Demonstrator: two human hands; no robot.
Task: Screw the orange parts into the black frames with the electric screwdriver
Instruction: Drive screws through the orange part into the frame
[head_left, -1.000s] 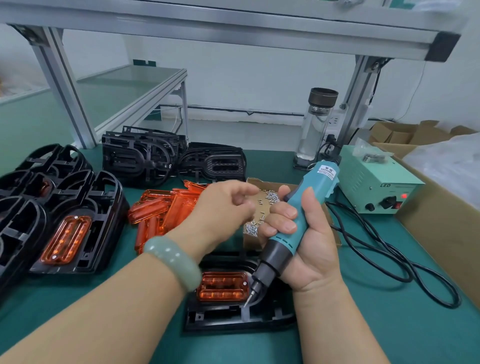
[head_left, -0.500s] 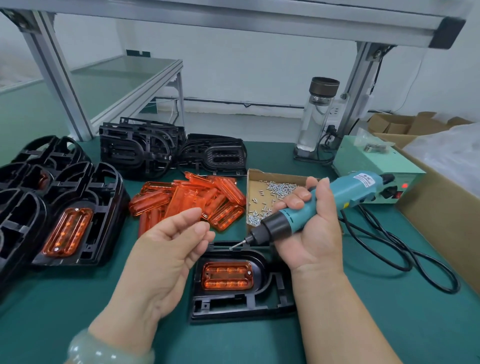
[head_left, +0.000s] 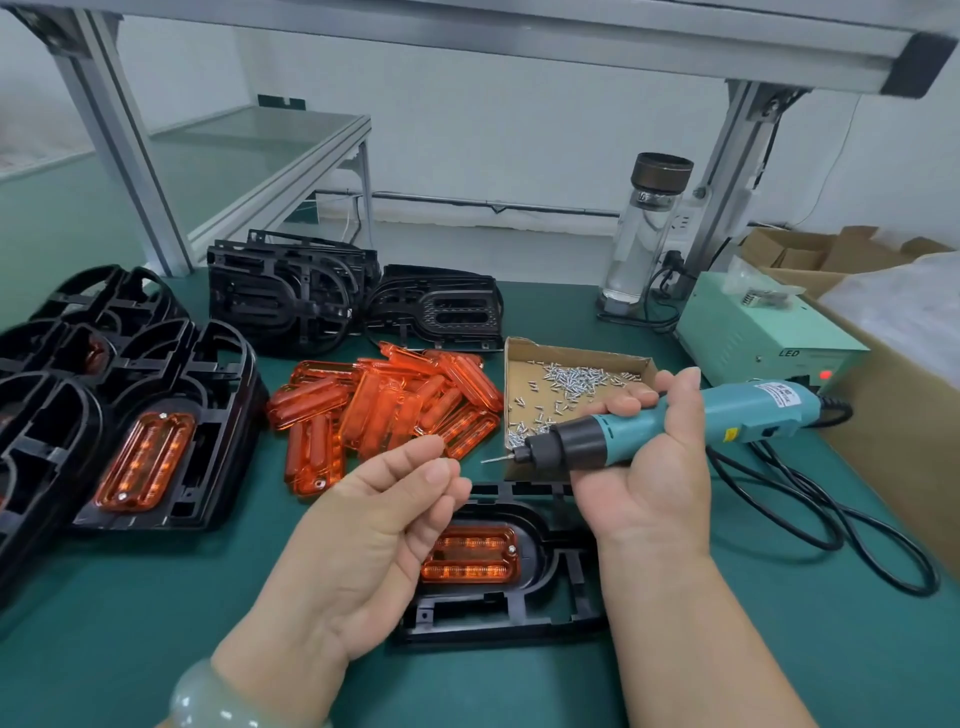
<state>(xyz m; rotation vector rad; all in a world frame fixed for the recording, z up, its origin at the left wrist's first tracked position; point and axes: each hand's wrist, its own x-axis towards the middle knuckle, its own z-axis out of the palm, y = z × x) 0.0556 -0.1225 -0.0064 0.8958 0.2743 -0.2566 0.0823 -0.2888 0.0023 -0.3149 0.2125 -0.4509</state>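
Observation:
A black frame lies in front of me with an orange part seated in it. My right hand grips the teal electric screwdriver almost level above the frame, its bit pointing left. My left hand hovers palm up just left of the bit, thumb and fingertips pinched together as on a small screw, which is too small to see clearly. Loose orange parts are piled behind. A cardboard tray beside them holds several screws.
Black frames with orange parts fitted are stacked at the left. Bare black frames stand at the back. A green power supply, a glass bottle, a cardboard box and the black cable fill the right.
My left hand came back from the screw tray and turned palm up with pinched fingers. My right hand lifted the screwdriver off the frame and tilted it nearly level.

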